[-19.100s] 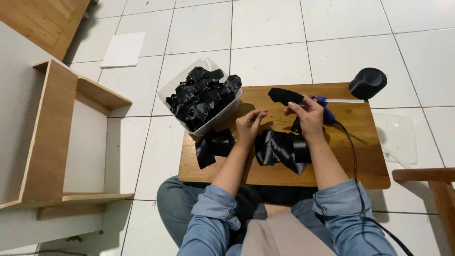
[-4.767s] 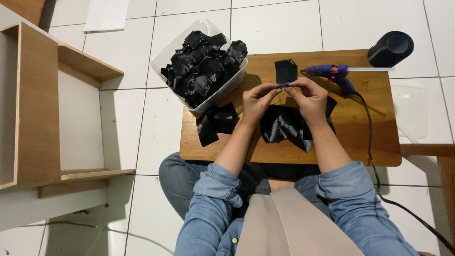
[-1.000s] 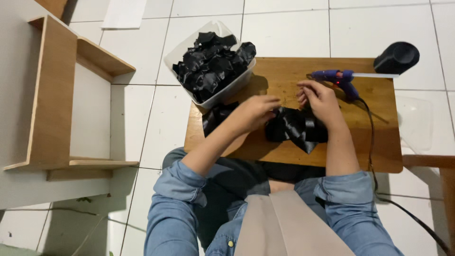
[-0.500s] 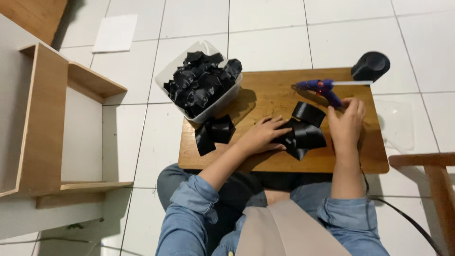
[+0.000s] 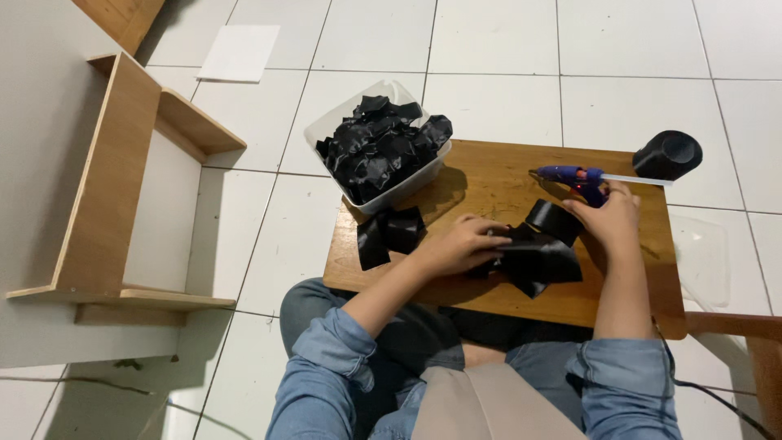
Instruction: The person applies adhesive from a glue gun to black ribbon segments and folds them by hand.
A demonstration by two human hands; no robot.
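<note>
Pressing down with curled fingers, the left hand (image 5: 464, 244) holds the black ribbon bow (image 5: 533, 259) on the wooden board (image 5: 489, 175). Right hand (image 5: 609, 218) closes around the purple glue gun (image 5: 570, 176), just beyond the bow.

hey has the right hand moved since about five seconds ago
Yes. The right hand was at the middle of the wooden board, pinching black ribbon with the left hand. It has shifted toward the board's far right, onto the blue glue gun.

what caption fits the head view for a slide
Left hand presses a black ribbon bow on a wooden board; right hand reaches the glue gun.
</note>
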